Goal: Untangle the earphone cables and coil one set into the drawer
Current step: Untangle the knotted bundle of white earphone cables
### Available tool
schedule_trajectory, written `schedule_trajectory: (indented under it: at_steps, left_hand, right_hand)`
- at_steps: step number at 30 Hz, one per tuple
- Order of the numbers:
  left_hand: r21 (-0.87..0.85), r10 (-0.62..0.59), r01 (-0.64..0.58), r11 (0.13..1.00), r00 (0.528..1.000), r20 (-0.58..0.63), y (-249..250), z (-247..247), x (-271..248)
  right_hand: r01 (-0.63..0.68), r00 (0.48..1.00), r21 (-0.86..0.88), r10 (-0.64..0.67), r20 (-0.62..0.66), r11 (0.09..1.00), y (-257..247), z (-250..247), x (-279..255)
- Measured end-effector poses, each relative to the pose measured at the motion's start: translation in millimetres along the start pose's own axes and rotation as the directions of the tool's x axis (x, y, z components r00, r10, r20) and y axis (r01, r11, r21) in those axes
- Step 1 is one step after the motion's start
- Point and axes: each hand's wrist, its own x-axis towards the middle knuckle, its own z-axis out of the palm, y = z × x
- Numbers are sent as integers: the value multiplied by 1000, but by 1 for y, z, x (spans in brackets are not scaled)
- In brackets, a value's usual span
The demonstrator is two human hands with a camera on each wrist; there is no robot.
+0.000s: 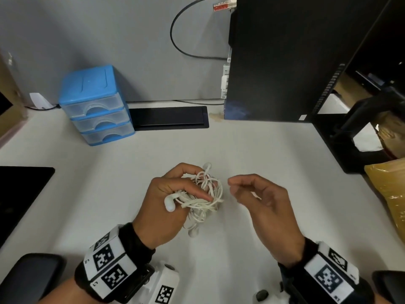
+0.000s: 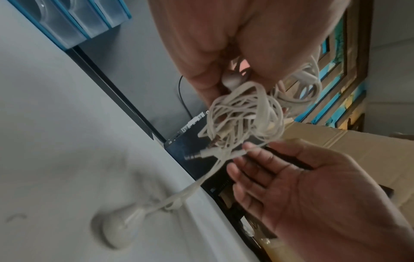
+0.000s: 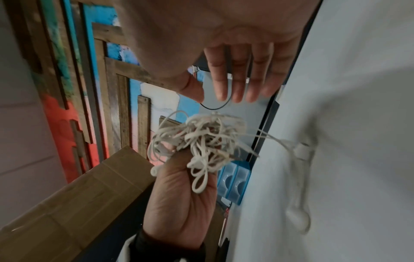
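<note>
A tangled wad of white earphone cables (image 1: 206, 194) sits in my left hand (image 1: 192, 187), whose thumb and curled fingers grip it above the white table (image 1: 263, 150). One earbud (image 1: 169, 204) sticks out by the thumb's base and another earbud (image 2: 118, 226) dangles down to the table. My right hand (image 1: 234, 187) hovers just right of the wad, fingers relaxed and holding nothing. In the right wrist view its fingertips (image 3: 237, 94) hang apart from the tangle (image 3: 201, 140). The blue drawer unit (image 1: 96, 106) stands at the back left, its three clear drawers closed.
A black computer tower (image 1: 274, 62) stands at the back right and a black cable hatch (image 1: 171, 117) lies beside the drawers. A black pad (image 1: 22, 194) lies at the left edge, a yellow bag (image 1: 390, 189) at the right.
</note>
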Motion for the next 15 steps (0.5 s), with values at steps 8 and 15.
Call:
schedule_trajectory:
  at_steps: [8,15]
  left_hand:
    - [74,-83,71,995,982,171,4,6,-6]
    - [128,-143,117,985,966,214,13,6,-6]
  right_hand:
    - [16,965,15,-19,261,1000,-4,-5,2]
    - [-28,931,35,13,365,999,-7,-11,8]
